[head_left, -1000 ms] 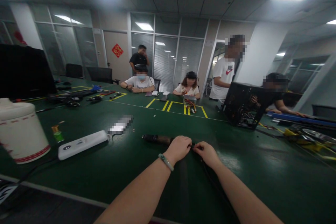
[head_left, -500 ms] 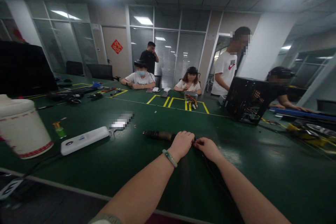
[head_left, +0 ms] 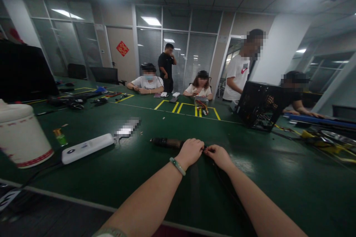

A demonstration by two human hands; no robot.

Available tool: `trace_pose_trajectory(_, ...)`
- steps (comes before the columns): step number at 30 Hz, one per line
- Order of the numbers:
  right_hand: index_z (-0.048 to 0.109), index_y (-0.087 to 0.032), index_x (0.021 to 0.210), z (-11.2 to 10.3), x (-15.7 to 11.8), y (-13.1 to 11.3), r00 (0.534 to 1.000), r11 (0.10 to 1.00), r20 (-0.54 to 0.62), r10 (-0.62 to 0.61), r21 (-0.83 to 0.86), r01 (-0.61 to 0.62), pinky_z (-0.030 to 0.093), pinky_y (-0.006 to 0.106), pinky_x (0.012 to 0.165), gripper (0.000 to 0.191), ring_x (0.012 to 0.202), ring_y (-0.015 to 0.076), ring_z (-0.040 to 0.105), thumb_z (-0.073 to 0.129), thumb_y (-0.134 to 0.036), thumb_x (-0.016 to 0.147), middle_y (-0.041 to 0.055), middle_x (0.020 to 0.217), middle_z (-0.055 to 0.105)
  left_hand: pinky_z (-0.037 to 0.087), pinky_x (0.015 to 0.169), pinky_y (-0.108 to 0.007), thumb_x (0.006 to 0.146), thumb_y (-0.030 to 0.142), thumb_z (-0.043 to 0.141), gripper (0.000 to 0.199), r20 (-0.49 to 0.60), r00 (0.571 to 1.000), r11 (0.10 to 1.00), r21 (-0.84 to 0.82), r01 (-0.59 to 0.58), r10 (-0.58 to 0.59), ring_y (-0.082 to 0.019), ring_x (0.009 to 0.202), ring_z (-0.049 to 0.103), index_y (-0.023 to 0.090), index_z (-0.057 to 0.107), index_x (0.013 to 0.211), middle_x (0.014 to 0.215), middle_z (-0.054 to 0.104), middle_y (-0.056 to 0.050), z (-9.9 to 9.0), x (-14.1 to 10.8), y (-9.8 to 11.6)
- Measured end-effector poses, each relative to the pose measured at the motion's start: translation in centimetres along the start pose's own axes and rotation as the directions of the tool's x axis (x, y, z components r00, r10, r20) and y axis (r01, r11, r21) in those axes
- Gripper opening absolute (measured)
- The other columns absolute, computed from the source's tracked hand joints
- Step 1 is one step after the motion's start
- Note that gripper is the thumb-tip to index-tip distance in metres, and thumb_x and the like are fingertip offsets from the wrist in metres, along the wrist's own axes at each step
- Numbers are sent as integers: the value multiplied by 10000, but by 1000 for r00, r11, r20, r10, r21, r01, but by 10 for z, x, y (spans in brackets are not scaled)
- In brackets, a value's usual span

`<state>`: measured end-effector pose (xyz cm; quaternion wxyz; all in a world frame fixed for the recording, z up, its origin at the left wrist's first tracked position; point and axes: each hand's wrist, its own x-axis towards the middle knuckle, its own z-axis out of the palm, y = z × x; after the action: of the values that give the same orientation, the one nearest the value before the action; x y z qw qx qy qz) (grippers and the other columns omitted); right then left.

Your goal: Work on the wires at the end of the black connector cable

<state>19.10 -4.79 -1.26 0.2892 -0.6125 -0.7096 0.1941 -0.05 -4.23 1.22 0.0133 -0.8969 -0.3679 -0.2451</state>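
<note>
A dark electric screwdriver (head_left: 172, 143) with a brownish grip lies on the green table, its metal tip pointing left. My left hand (head_left: 191, 152), with a jade-coloured bangle on the wrist, is wrapped over the screwdriver's rear end from above. Just to the right, my right hand (head_left: 219, 156) is closed in a pinch at the tail, where a black cable (head_left: 226, 183) joins it. That cable runs down towards me beside my right forearm. My fingers hide the joint between cable and tool.
Left of the screwdriver are a white power strip (head_left: 88, 149), a blurred-out phone (head_left: 128, 127), a small green bottle (head_left: 61, 137) and a large white cup (head_left: 26, 135). A black computer case (head_left: 258, 105) stands at right. Several people are around the far side.
My view has shifted very slightly. Both hands keep their places at the screwdriver's tail. In the background, the standing person in black has moved a little to the right.
</note>
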Motion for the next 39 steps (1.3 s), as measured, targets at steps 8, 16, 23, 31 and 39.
trace_pose_trajectory(8, 742, -214, 869, 2, -1, 2, 1000, 1000, 0, -9, -21, 9, 447, 283, 701, 209, 809, 205, 650, 617, -371, 809, 31, 882, 716, 414, 840, -331, 895, 173, 539, 62, 8, 1000, 999, -32, 12, -12, -193, 936, 567, 204, 586, 922, 960, 632, -22, 0, 0, -3)
trace_pose_trajectory(16, 738, -207, 841, 0, -3, -2, 1000, 1000, -23, -9, -1, 9, 437, 274, 720, 181, 822, 205, 645, 628, -344, 796, 32, 870, 715, 416, 864, -325, 890, 181, 546, 68, -1, 1000, 1000, -22, -10, 10, -191, 933, 576, 193, 597, 933, 965, 629, -33, 1, 0, -5)
trace_pose_trajectory(23, 742, -206, 846, 0, -3, -3, 1000, 1000, -26, -4, -15, 3, 442, 276, 725, 189, 818, 205, 646, 624, -349, 808, 38, 868, 711, 421, 848, -322, 896, 164, 509, 100, 23, 1000, 1000, 0, -19, 19, -190, 930, 571, 193, 604, 906, 957, 631, -39, -6, -2, -1)
trace_pose_trajectory(31, 738, -204, 854, 1, -2, -1, 1000, 999, -18, 15, -33, -15, 442, 274, 728, 187, 818, 200, 646, 631, -350, 807, 37, 886, 711, 416, 887, -328, 891, 138, 509, 103, 5, 1000, 999, -35, -23, 24, -188, 953, 569, 196, 588, 923, 966, 631, -30, -3, -2, -3)
trace_pose_trajectory(39, 738, -206, 843, 3, 0, 1, 1000, 999, -26, 10, -40, -11, 445, 269, 718, 188, 807, 194, 645, 631, -356, 804, 28, 872, 711, 418, 873, -323, 891, 167, 521, 78, 12, 1000, 1000, -20, -8, 8, -193, 951, 570, 188, 589, 923, 982, 624, -45, -2, -2, -3)
